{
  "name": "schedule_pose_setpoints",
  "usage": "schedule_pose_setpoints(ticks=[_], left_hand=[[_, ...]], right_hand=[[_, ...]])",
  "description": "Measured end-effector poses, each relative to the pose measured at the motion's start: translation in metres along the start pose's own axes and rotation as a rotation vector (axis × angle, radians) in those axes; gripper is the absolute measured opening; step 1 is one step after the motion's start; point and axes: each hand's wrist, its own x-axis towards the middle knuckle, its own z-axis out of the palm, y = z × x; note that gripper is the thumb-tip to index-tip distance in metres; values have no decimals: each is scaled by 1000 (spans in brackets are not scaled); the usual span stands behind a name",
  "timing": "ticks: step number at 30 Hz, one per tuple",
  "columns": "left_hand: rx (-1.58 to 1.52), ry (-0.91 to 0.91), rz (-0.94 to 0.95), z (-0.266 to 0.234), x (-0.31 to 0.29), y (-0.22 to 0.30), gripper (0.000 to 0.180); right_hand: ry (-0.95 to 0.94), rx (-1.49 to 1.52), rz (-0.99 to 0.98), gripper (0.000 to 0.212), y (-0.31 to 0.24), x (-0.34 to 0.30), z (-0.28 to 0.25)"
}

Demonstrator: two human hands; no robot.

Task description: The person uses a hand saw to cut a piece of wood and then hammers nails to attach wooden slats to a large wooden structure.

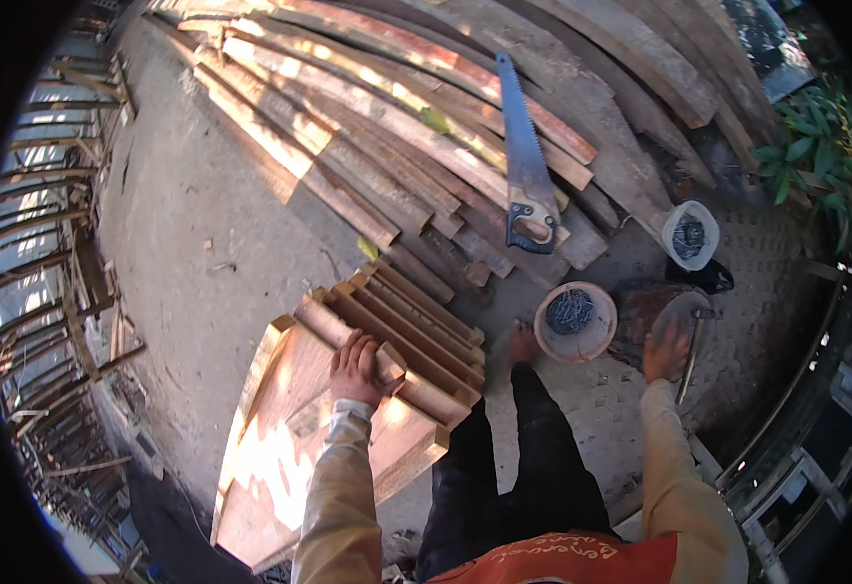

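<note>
A wooden assembly (290,428) of boards and parallel slats leans beside my legs at the left. My left hand (356,370) rests on it, fingers curled over a small wood block (391,364) near its upper edge. At the right, my right hand (666,347) is smeared by motion beside a hammer (691,352), so its grip on the handle cannot be made out. The hammer's head points away from me. Just left of that hand, a round clay-coloured bowl (603,343) holds a heap of nails (570,310).
A handsaw (526,161) lies across stacked wooden boards (368,107) ahead. A whitish container (706,255) with dark metal pieces stands beyond the bowl. Green leaves (815,146) fill the far right. Wooden frames (56,224) line the left. My bare foot (522,343) is near the bowl.
</note>
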Motion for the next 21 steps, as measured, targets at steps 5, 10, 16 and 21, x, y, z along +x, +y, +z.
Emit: schedule_pose_setpoints(ticks=[5, 10, 16, 21], left_hand=[[22, -16, 33, -9, -35, 10, 85], [-12, 64, -117, -12, -73, 32, 89], [43, 73, -154, -45, -144, 10, 100], [-48, 90, -226, -21, -209, -27, 93]], right_hand=[[-181, 234, 526, 84, 219, -67, 67], [-160, 384, 237, 83, 327, -49, 111], [-209, -2, 372, 85, 254, -145, 133], [-173, 44, 382, 89, 346, -123, 145]])
